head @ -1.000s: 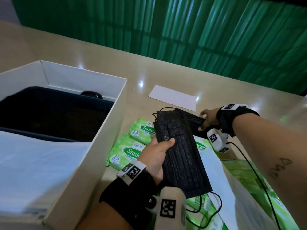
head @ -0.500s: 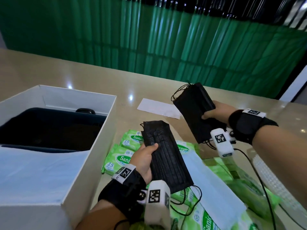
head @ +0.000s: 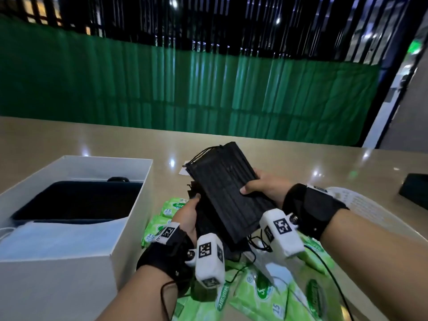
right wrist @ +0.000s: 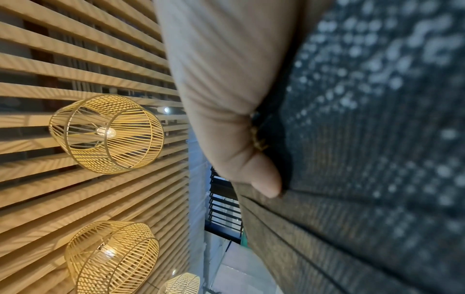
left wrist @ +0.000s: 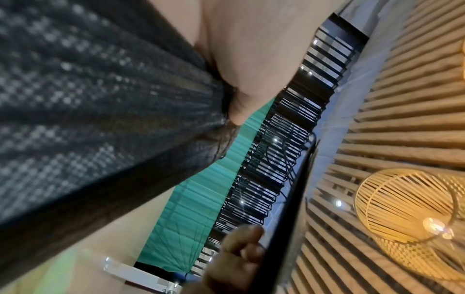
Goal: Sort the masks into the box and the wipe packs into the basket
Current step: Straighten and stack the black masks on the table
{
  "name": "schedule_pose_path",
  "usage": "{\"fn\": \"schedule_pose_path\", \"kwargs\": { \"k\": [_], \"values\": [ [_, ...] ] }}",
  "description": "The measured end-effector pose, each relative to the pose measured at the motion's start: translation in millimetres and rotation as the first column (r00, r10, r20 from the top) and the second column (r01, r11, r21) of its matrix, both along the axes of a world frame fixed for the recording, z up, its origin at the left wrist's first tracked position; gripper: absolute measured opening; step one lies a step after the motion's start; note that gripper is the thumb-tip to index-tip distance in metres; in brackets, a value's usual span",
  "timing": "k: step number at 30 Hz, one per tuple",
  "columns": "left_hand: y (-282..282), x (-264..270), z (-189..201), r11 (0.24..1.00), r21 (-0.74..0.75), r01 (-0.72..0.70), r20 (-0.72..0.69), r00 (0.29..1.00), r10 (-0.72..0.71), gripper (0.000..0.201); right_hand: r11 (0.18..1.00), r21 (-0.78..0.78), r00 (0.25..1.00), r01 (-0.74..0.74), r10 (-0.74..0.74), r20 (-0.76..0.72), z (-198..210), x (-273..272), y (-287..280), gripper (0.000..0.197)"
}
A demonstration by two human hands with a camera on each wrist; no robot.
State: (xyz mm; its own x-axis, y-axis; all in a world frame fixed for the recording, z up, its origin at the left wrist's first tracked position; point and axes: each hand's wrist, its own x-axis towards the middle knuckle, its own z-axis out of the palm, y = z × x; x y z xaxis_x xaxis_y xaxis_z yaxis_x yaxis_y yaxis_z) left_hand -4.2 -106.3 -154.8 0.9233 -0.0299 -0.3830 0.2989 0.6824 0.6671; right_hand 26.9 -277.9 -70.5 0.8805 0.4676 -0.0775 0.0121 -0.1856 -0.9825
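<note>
Both hands hold black masks above the table. My right hand grips a stack of black masks with its thumb on top; in the right wrist view the thumb presses the dark fabric. My left hand holds another black mask just under that stack, thumb on the mask. The two bundles overlap. A white box stands at the left with light blue masks in its near end. Green wipe packs lie under the hands. A white basket sits to the right.
The box also holds a dark blue tray. More green wipe packs lie beside the box's right wall. A white paper slip lies behind the masks. A black phone rests at the far right. Loose ear loops dangle below the masks.
My right hand has brought its stack of masks down and left, over the mask in my left hand. The hands are now close together. The head camera has tilted up.
</note>
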Motion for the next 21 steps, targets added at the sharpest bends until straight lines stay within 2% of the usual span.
{"fn": "schedule_pose_path", "kwargs": {
  "k": [4,8,10,11,13,15,17,21],
  "values": [
    [1.0,-18.5,7.6,0.993,0.114,-0.015,0.082,0.997,0.005,0.037,0.998,-0.048,0.998,0.030,-0.032,-0.053,-22.5,-15.9,13.2,0.038],
    [-1.1,-24.4,5.5,0.997,0.072,0.036,0.098,0.994,-0.043,0.067,0.993,0.036,0.989,0.112,-0.108,-0.098,-34.9,-26.2,17.3,0.025],
    [-1.5,-25.8,5.1,0.994,0.112,0.012,0.071,0.997,-0.020,0.075,0.983,0.079,0.981,0.165,-0.155,-0.117,-35.8,-29.6,15.9,0.024],
    [-2.4,-28.2,6.9,0.991,0.133,0.029,0.079,0.996,-0.040,0.073,0.978,0.099,0.977,0.184,-0.171,-0.125,-36.7,-30.0,15.4,0.027],
    [-7.5,-30.9,9.4,0.982,0.178,0.060,0.138,0.987,-0.085,0.052,0.972,0.144,0.973,0.186,-0.162,-0.161,-37.6,-31.1,16.4,0.032],
    [-10.5,-31.5,9.5,0.971,0.237,0.012,0.181,0.982,-0.056,0.036,0.964,0.213,0.969,0.157,-0.108,-0.222,-37.1,-33.6,17.2,0.024],
    [-9.7,-29.2,10.3,0.967,0.253,-0.027,0.219,0.975,-0.030,0.036,0.955,0.268,0.958,0.130,-0.051,-0.282,-35.6,-35.9,14.5,0.019],
    [-3.2,-26.5,13.0,0.970,0.238,0.039,0.221,0.971,-0.093,0.039,0.911,0.376,0.936,0.169,-0.029,-0.351,-36.6,-34.3,3.3,0.040]
  ]
}}
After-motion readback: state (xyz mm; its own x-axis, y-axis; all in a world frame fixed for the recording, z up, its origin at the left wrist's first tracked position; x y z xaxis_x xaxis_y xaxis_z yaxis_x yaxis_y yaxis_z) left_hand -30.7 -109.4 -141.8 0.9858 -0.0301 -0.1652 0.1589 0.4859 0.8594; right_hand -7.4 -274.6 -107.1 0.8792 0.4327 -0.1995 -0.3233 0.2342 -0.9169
